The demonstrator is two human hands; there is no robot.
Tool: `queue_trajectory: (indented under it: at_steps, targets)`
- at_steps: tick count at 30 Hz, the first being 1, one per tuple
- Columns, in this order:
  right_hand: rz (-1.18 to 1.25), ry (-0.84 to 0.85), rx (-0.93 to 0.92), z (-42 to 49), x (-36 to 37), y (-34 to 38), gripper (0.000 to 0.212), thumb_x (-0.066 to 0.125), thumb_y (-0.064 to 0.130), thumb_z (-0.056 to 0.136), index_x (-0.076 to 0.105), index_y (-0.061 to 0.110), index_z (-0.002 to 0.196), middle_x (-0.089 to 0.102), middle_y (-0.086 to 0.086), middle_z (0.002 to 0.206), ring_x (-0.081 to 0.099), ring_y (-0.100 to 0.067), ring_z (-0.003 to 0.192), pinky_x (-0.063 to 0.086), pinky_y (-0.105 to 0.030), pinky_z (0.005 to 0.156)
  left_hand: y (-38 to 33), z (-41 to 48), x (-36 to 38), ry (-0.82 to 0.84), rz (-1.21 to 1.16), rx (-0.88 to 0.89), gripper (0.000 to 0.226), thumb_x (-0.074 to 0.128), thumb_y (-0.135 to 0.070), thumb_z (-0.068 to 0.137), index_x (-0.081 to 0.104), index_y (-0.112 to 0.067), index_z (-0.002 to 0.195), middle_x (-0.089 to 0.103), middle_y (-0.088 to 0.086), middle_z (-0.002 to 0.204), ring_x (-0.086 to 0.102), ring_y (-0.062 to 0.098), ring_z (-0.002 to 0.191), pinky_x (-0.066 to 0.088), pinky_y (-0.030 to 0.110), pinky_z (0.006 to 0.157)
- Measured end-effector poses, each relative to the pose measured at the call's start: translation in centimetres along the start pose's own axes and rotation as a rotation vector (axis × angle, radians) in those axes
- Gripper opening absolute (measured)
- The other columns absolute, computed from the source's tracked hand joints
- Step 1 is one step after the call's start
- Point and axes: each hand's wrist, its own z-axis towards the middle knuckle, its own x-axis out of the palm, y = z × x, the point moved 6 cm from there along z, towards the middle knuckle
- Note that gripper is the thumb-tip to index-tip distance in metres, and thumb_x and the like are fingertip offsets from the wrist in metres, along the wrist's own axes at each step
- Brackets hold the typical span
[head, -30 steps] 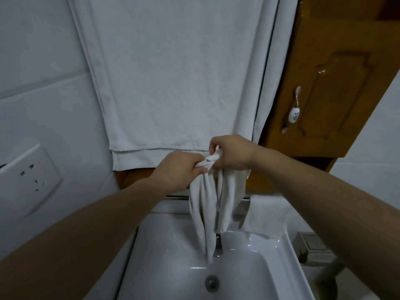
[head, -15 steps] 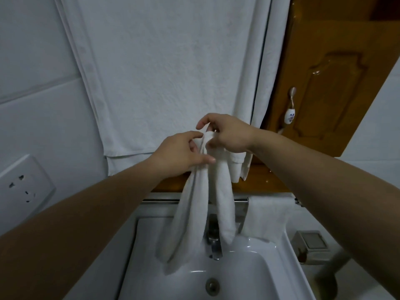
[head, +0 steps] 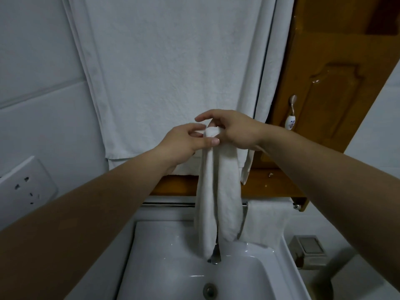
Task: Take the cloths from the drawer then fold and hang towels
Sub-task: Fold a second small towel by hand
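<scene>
The person stands at the white ceramic sink (head: 164,276) and holds a small white terry cloth (head: 218,191) up in front of the wall. The cloth is folded over at its top and hangs down in two long narrow parts. Their lower ends come down in front of the chrome tap (head: 214,257), above the basin.

The right hand (head: 237,132) grips the top fold. Its lower fingers are curled round the fold, while the index finger is stretched out to the left, free of the cloth. The left hand (head: 184,141) pinches the same fold from the left side, with the thumb pressed flat on the front of the cloth and the index finger above it. How its other fingers lie, I cannot tell.

Behind the hands a large white bath towel (head: 173,72) hangs flat on the wall. To the right is a brown wooden cabinet door (head: 337,61) with a metal handle (head: 291,118) that ends in white ceramic. Lower, a thin metal rail (head: 168,205) runs along the wall, and a folded white towel (head: 267,224) hangs on its right part. A white wall socket (head: 26,187) is at the left.
</scene>
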Motion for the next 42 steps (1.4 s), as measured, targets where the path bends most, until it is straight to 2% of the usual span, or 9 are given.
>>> queue_trajectory:
  at_steps: [3, 7, 12, 19, 23, 27, 31, 36, 42]
  targets:
    - [0.007, 0.014, -0.002, -0.3, -0.9, 0.2, 0.068, 0.069, -0.001, 0.085, 0.05, 0.03, 0.142, 0.069, -0.004, 0.104, 0.068, -0.017, 0.098, 0.054, -0.027, 0.088, 0.2, -0.1, 0.5, 0.095, -0.031, -0.042, 0.022, 0.08, -0.031, 0.079, 0.075, -0.021, 0.098, 0.075, -0.008, 0.103, 0.064, 0.009, 0.107, 0.047, 0.03, 0.089]
    - [-0.05, -0.031, -0.007, -0.6, -1.3, 0.6, 0.068, 0.073, 0.005, 0.085, 0.048, 0.032, 0.143, 0.069, 0.002, 0.1, 0.067, -0.008, 0.089, 0.051, -0.015, 0.08, -0.1, 0.0, 0.5, 0.057, -0.107, -0.001, 0.021, 0.08, -0.028, 0.079, 0.072, -0.011, 0.087, 0.073, 0.002, 0.089, 0.066, 0.018, 0.091, 0.054, 0.041, 0.093]
    - [-0.227, -0.037, 0.081, -1.4, -1.2, -0.1, 0.052, 0.08, 0.021, 0.082, 0.058, 0.031, 0.128, 0.062, 0.004, 0.094, 0.059, -0.008, 0.078, 0.043, -0.018, 0.068, -1.8, -0.9, -0.3, -0.133, 0.783, 0.284, 0.028, 0.062, -0.05, 0.09, 0.056, -0.025, 0.08, 0.059, -0.006, 0.074, 0.054, 0.013, 0.069, 0.038, 0.03, 0.058]
    - [0.044, -0.036, 0.155, -3.0, 0.0, -1.4, 0.022, 0.079, 0.025, 0.084, 0.075, 0.017, 0.104, 0.076, -0.004, 0.101, 0.072, -0.019, 0.093, 0.06, -0.038, 0.088, -1.6, -1.6, -2.8, -0.349, 1.193, 0.39, 0.027, 0.038, -0.044, 0.103, 0.041, -0.018, 0.098, 0.047, 0.003, 0.071, 0.045, 0.025, 0.061, 0.035, 0.036, 0.058]
    - [0.217, -0.09, 0.248, -4.0, -0.6, -2.4, 0.018, 0.076, 0.023, 0.087, 0.076, 0.009, 0.099, 0.077, -0.009, 0.097, 0.074, -0.026, 0.091, 0.061, -0.043, 0.086, -0.7, -1.7, -5.0, -0.385, 1.193, 0.3, 0.026, 0.043, -0.04, 0.101, 0.048, -0.014, 0.098, 0.048, 0.003, 0.07, 0.047, 0.024, 0.062, 0.036, 0.035, 0.056]
    - [0.066, -0.059, 0.261, -4.3, 0.4, -2.6, 0.021, 0.078, 0.032, 0.084, 0.077, 0.013, 0.092, 0.077, -0.005, 0.088, 0.073, -0.022, 0.083, 0.061, -0.032, 0.074, -1.6, -1.9, -5.9, -0.418, 1.156, 0.277, 0.024, 0.047, -0.035, 0.099, 0.054, -0.013, 0.096, 0.056, 0.007, 0.077, 0.051, 0.025, 0.065, 0.04, 0.034, 0.059]
    - [-0.071, -0.007, 0.246, -5.0, 1.1, -2.9, 0.025, 0.079, 0.038, 0.083, 0.073, 0.015, 0.09, 0.061, -0.007, 0.076, 0.052, -0.017, 0.065, 0.041, -0.026, 0.053, -1.3, -1.3, -8.7, -0.434, 1.154, 0.154, 0.025, 0.049, -0.034, 0.099, 0.06, -0.011, 0.099, 0.064, 0.014, 0.095, 0.051, 0.024, 0.074, 0.036, 0.032, 0.062]
    - [0.102, -0.059, 0.248, -5.3, 0.7, -3.8, 0.014, 0.075, 0.025, 0.088, 0.073, 0.012, 0.096, 0.063, -0.01, 0.079, 0.057, -0.016, 0.059, 0.049, -0.027, 0.055, -1.0, -1.2, -10.7, -0.458, 1.141, 0.083, 0.028, 0.049, -0.034, 0.098, 0.062, -0.012, 0.108, 0.063, 0.019, 0.112, 0.059, 0.036, 0.097, 0.036, 0.032, 0.07]
    - [0.131, -0.418, 0.188, -4.5, -1.9, -2.0, 0.016, 0.067, 0.027, 0.094, 0.073, 0.012, 0.092, 0.061, -0.003, 0.074, 0.051, -0.011, 0.057, 0.041, -0.027, 0.054, -1.2, -0.4, -9.4, -0.412, 1.152, 0.125, 0.029, 0.048, -0.038, 0.098, 0.061, -0.012, 0.097, 0.066, 0.012, 0.101, 0.049, 0.022, 0.077, 0.035, 0.031, 0.066]
